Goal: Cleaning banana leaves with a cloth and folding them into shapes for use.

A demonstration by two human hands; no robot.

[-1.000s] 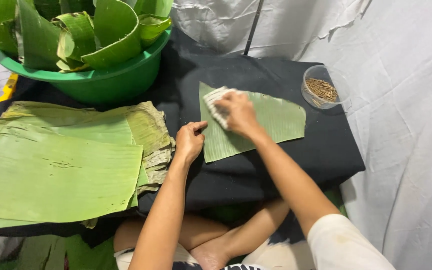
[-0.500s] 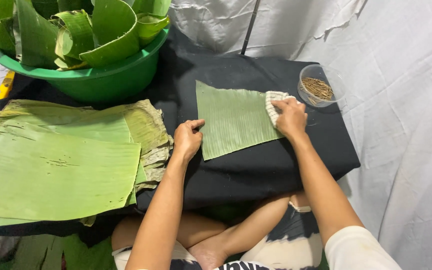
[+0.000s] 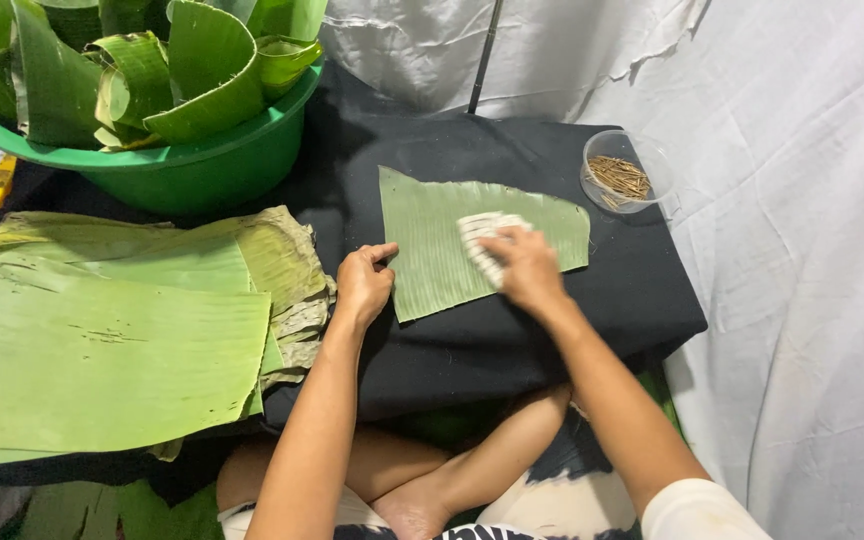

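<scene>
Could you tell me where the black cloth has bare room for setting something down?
Bare black cloth runs along the near edge below the leaf piece, and behind it toward the green basin. The left is crowded with stacked leaves.

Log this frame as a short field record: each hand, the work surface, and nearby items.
left hand: rests on the near-left edge of the cut banana leaf
right hand: presses a white cloth on that leaf
surface: black-covered table
left side: stack of large banana leaves
back left: green basin of rolled leaves
back right: clear cup of small sticks
</scene>
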